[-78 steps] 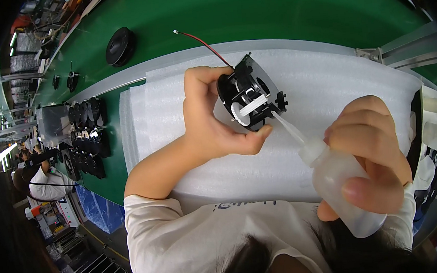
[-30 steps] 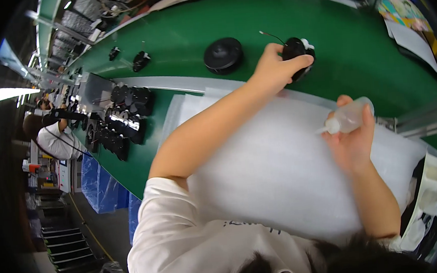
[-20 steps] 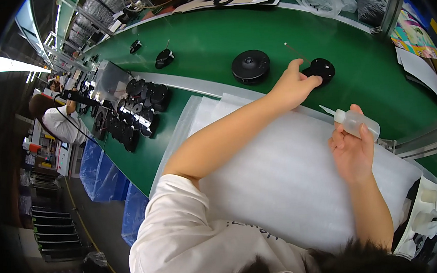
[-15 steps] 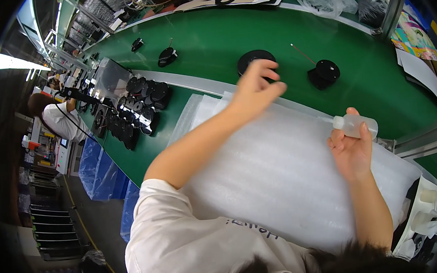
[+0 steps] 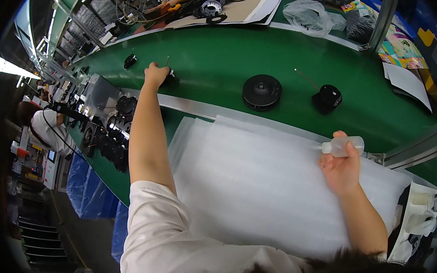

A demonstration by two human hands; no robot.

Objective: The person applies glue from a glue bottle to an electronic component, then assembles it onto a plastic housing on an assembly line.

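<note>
My left hand (image 5: 156, 75) is stretched far out over the green surface, its fingers closed on a small black part with a thin wire (image 5: 172, 76). Most of that part is hidden behind the hand. In my right hand (image 5: 340, 170) lies a translucent squeeze bottle (image 5: 346, 147), held sideways, its thin nozzle pointing left above the white foam sheet (image 5: 263, 184). A black round disc-shaped part (image 5: 262, 92) rests on the green surface between my hands. To its right stands another black part (image 5: 327, 98) with a thin wire sticking up.
Black parts (image 5: 111, 145) are heaped at the left beside a clear plastic bin (image 5: 100, 94). Another black part (image 5: 130, 61) lies farther back. A metal rail (image 5: 188, 107) borders the green belt (image 5: 212, 60). A plastic bag (image 5: 307, 17) and cardboard lie beyond; co-workers sit left and opposite.
My left hand has moved from above the disc-shaped part, far left to the small wired part, uncovering the disc. The right hand still holds the bottle. The whole view has shifted slightly.
</note>
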